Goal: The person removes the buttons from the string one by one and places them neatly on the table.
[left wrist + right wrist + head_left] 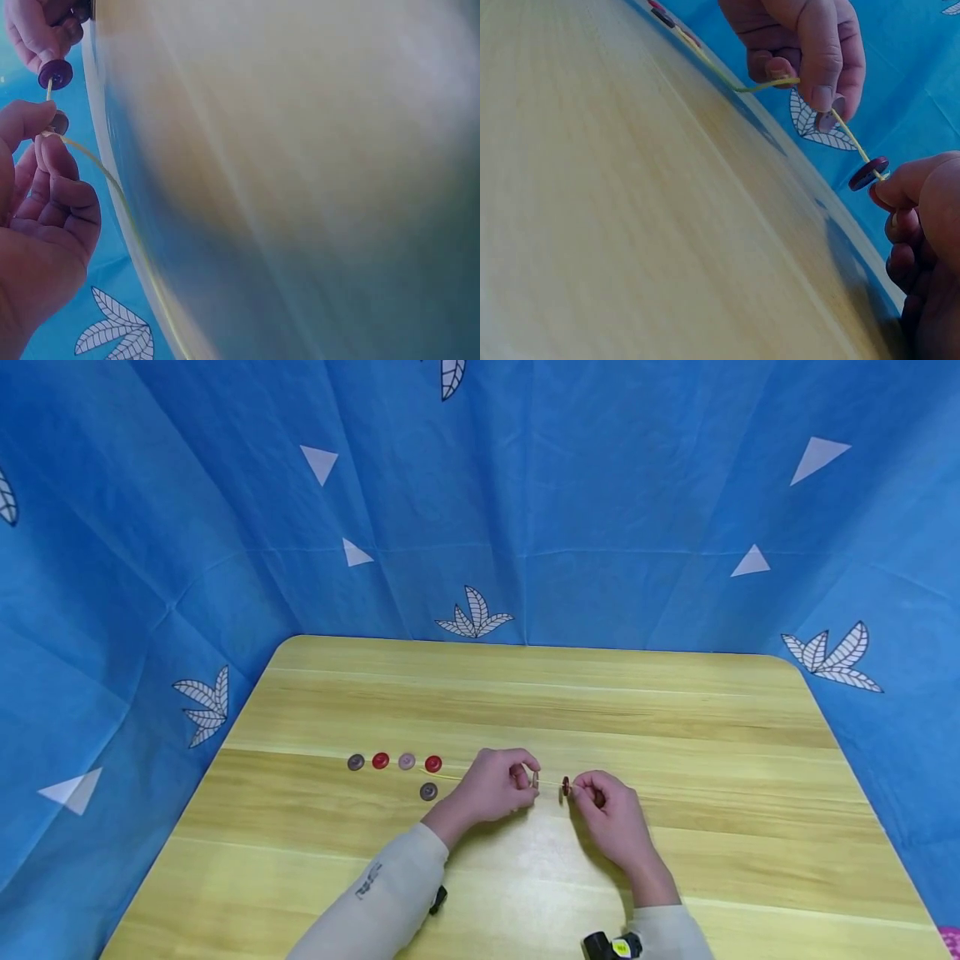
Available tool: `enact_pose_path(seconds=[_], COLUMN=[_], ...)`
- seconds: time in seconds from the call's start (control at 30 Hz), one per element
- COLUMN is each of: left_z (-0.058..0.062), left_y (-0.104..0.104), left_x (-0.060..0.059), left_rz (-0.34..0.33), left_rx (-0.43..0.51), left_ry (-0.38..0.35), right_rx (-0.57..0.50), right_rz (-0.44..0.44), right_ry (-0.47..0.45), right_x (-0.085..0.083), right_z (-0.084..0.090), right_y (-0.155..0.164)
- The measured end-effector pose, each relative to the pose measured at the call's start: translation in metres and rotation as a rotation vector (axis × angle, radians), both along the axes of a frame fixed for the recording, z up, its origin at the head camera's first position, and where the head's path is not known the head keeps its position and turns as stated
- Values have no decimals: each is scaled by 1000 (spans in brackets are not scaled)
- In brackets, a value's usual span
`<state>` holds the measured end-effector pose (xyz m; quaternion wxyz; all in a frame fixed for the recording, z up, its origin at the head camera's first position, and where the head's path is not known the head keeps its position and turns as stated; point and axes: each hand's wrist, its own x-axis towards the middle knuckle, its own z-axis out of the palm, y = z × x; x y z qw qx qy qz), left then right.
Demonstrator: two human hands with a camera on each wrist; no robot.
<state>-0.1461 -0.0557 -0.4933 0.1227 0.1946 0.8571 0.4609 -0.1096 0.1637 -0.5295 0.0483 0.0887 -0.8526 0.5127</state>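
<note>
Two buttons ride the cord (pixel 851 139): the left hand (pixel 495 787) pinches a grey one (pixel 826 120), the right hand (pixel 611 814) pinches the cord's end beside a dark one (pixel 868 173). Five buttons (pixel 406 762) lie on the counter (pixel 525 693) left of the hands, seemingly unthreaded.

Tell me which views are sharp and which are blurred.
Head view: sharp and evenly lit, with wide-angle bowing of the table. Left wrist view: table smeared by blur; left hand and dark button fairly clear. Right wrist view: tabletop soft, yellow cord and button legible.

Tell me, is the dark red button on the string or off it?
On it. The dark red button sits on the yellow string, which runs through it between the left hand and right hand.
</note>
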Motion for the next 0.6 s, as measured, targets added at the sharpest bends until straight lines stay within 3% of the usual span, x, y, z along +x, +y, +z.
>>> enact_pose_path(seconds=[0.37, 0.6], left_z=[2, 0], left_y=[-13, -18], left_x=[-2, -2], left_rz=[3, 11], left_rx=[-2, 3], left_ry=[32, 6], right_rx=[4, 3], right_rz=[-1, -1], right_ry=[19, 9], right_x=[-1, 0], right_z=[0, 0], right_y=[-1, -1])
